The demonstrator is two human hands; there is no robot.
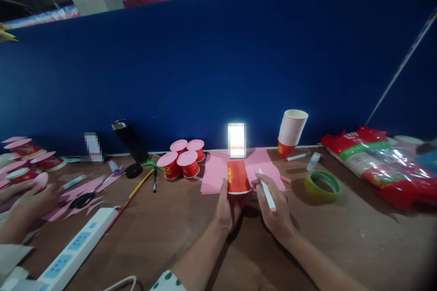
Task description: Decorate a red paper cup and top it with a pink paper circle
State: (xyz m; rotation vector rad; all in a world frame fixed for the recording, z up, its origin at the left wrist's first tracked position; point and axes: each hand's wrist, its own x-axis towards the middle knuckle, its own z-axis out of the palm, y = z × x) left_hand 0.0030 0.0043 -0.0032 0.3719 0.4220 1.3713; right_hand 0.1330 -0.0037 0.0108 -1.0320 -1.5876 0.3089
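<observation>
My left hand [227,209] is closed round a red paper cup [238,176] with yellow lettering, its rim turned down toward me. A white marker [267,191] with a pinkish-orange end is gripped in my right hand [275,209], just right of the cup. Beneath and behind both hands lie pink paper sheets [213,175]. Several red cups with pink paper discs on top [187,158] stand to the left of the sheets. A small pinkish-orange piece, perhaps a marker cap [286,179], rests at the right edge of the paper.
At the back right are a stack of paper cups [292,129], green tape [322,186] and a red plastic package [372,163]. A power strip [80,248], scissors [83,199] and black bottle [129,140] stand left. Another person's hand [39,202] works at the far left.
</observation>
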